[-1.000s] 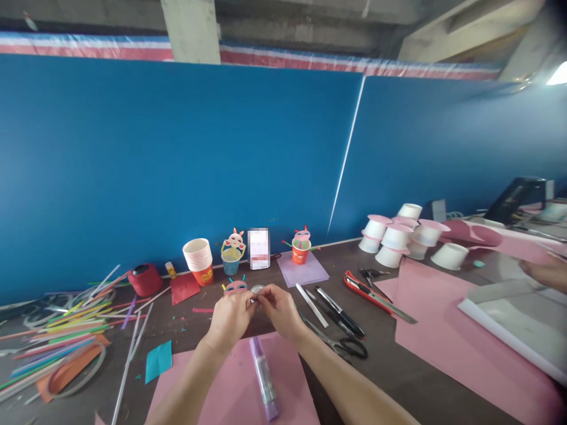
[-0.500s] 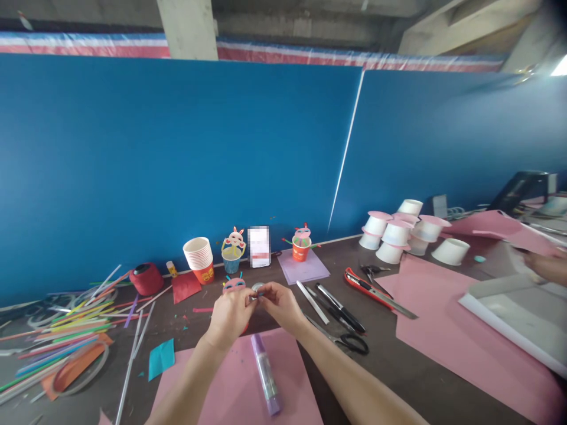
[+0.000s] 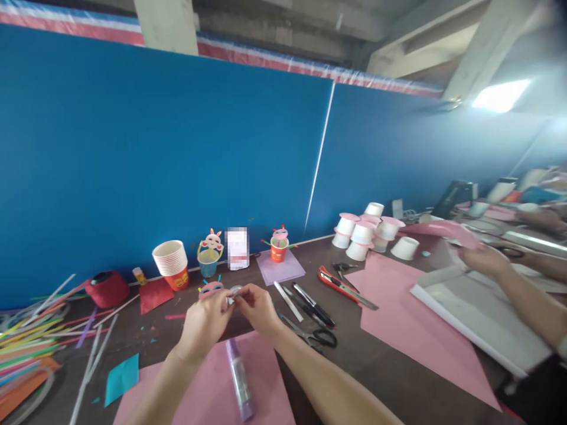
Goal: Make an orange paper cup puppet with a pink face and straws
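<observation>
My left hand [image 3: 204, 323] and my right hand [image 3: 257, 308] meet above the dark table, fingertips pinched together on a small roll of clear tape [image 3: 234, 291]. Just behind my left hand stands a small pink paper face with coloured feelers [image 3: 211, 288]. Below my hands a purple glue stick [image 3: 239, 379] lies on a pink paper sheet [image 3: 208, 394].
Scissors [image 3: 312, 334], pens [image 3: 310, 302] and a red utility knife [image 3: 339, 284] lie to the right. Stacked paper cups [image 3: 172, 263], decorated cups [image 3: 279, 245], white cups [image 3: 364, 231] line the blue wall. Straws [image 3: 31, 336] pile at left. Another person's hand [image 3: 481, 260] holds pink paper at right.
The view has swung to the right, so everything sits further left in frame. My hands stay together on the tape. The other person's arm has come further into view at right.
</observation>
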Demonstrator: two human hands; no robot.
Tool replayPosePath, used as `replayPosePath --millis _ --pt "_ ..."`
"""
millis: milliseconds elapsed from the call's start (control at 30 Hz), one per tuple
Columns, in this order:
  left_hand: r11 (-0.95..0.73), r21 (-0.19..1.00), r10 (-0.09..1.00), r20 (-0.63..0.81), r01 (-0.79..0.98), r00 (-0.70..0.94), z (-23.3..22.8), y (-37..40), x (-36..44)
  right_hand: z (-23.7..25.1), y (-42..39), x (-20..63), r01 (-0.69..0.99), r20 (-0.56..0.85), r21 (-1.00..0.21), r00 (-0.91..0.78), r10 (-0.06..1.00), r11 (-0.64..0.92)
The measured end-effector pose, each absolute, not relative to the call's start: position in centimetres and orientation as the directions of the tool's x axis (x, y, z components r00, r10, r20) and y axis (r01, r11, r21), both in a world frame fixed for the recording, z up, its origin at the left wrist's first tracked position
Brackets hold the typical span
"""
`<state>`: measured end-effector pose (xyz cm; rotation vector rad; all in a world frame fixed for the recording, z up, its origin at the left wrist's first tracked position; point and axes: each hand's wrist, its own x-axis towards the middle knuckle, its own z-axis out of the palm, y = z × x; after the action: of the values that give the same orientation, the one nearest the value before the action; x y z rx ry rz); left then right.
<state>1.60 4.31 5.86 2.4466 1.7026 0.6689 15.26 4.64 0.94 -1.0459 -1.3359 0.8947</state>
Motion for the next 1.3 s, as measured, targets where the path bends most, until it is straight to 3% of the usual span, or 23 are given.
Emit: replayPosePath --millis 100,200,300,367,467,733,1033,1167,1300 --pt "-0.46 0.473 0.838 0.51 0.751 0.193 5.9 2.9 1.2 1.2 4.5 15.4 0.101 0.316 -0.946 0.071 0.946 0.309" --pt "-0.44 0.749 0.854 0.52 0.496 -0.028 6.3 1.5 0.3 1.4 4.2 15.6 0.107 0.321 -0.944 0.067 0.945 0.314" --pt "-0.237 0.971 0.927 0.217 -0.029 -0.307 6.3 1.2 -1.4 1.2 4.1 15.8 0.099 0.325 -0.942 0.046 0.944 0.32" --pt "-0.052 0.916 0.94 -0.089 -0.398 -0.328 5.9 1.5 -3.0 1.0 4.2 15.8 0.096 0.331 -0.94 0.026 0.943 0.328" --pt "0.131 0.763 0.889 -0.373 -0.633 -0.265 5.0 1.9 -5.3 0.7 4.3 15.8 0.101 0.342 -0.935 0.01 0.94 0.339" --pt "0.192 0.687 0.846 -0.478 -0.701 -0.237 2.9 1.2 -6.3 0.9 4.2 16.0 0.15 0.349 -0.927 -0.001 0.937 0.345" --pt "0.173 0.665 0.871 -0.448 -0.726 -0.202 2.5 0.0 -6.5 1.0 3.9 16.6 0.207 0.462 -0.869 0.01 0.887 0.45" --pt "0.172 0.658 0.885 -0.431 -0.734 -0.178 2.7 -0.5 -6.8 1.8 3.2 16.6 0.307 0.588 -0.785 0.1 0.803 0.537" --pt "0.176 0.66 0.899 -0.409 -0.73 -0.153 2.7 -0.9 -7.0 3.3 1.8 16.0 0.416 0.703 -0.652 0.017 0.711 0.634"
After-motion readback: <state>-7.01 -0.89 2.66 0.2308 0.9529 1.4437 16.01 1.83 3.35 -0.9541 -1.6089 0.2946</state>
